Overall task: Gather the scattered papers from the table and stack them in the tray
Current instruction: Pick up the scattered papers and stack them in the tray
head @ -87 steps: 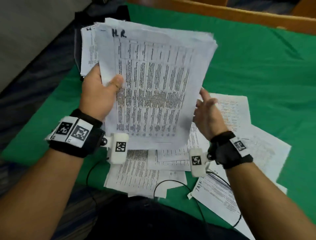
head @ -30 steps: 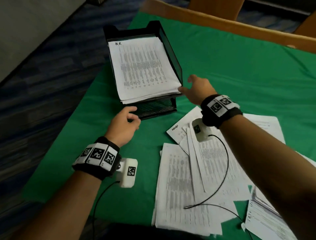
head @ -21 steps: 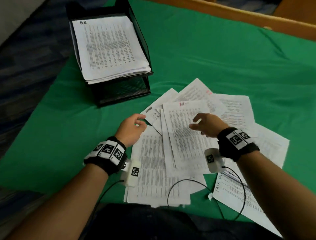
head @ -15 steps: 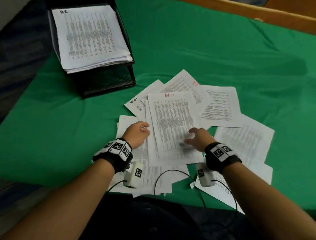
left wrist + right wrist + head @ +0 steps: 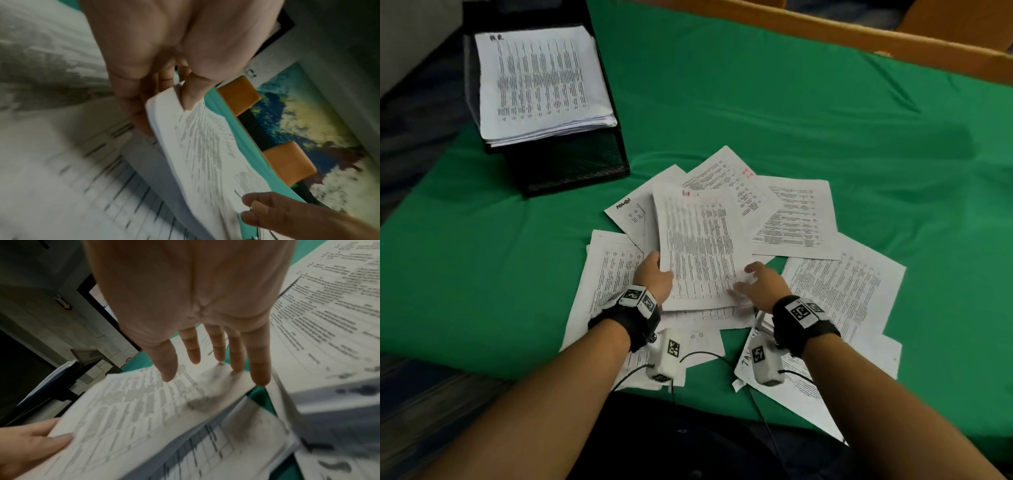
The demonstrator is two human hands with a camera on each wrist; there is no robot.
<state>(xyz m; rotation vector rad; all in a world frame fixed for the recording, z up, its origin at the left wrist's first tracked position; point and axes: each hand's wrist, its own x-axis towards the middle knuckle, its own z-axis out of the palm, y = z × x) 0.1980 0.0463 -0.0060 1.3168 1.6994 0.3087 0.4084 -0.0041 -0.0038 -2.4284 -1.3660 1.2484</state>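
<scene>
Lying nearest, at the front edge of the green tabletop [image 5: 808,113]: loose papers [image 5: 839,291] fanned in an overlapping heap, a few corners hanging past the cloth edge toward the body. Strapped on both wrists, black bands with printed marker squares, each with a small white camera block [image 5: 666,356] and a thin black cable trailing back over the sheets.

Just beyond the wrists, pinched at its near left edge by the left hand [image 5: 654,279]: the top sheet [image 5: 698,240], thumb on the printed face and fingers [image 5: 141,116] curled beneath, the edge raised off the sheets below in the left wrist view. On the same sheet's near right part, the right hand [image 5: 763,284], fingers [image 5: 259,363] straight and spread wide, tips down on the paper, gripping nothing; slightly blurred in the head view.

Farther out, spreading right and far from the top sheet: more printed pages, one with red marks near its top, one at the left with handwriting on its corner, too small to read surely.

Well apart at the far left corner of the tabletop: a black mesh tray [image 5: 571,168], two levels, a thick stack of paper [image 5: 537,78] in the upper level with handwriting at its top left corner. Past the cloth's far edge, a wooden border [image 5: 859,37].
</scene>
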